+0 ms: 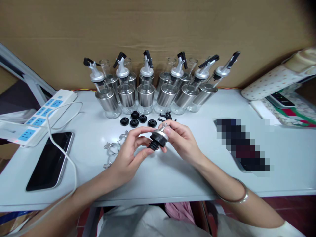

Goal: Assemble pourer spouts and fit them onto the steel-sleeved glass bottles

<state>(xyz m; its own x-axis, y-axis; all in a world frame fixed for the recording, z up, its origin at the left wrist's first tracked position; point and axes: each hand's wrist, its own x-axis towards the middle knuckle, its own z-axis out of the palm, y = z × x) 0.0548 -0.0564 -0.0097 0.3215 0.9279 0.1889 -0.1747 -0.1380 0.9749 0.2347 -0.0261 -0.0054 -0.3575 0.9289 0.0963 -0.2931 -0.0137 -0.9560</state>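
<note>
A bottle pourer (158,138), with a silver cap and a black ribbed stopper, is tilted between my two hands above the table. My left hand (129,153) is closed on the black stopper end, thumb below and fingers above. My right hand (184,141) grips the silver cap, its thumb on top. Just beyond lie several black rubber stoppers (134,123) and a small heap of black plastic levers (168,115). Several silver pourer caps (113,148) lie beside my left hand, partly hidden by it.
Glass and steel bottles (126,95) stand at the back, the front row fitted with pourers. To the left are a power strip (46,115), a white cable (64,153) and a phone (50,161). On the right are a blurred-out dark object (243,144) and a dotted flask (276,77).
</note>
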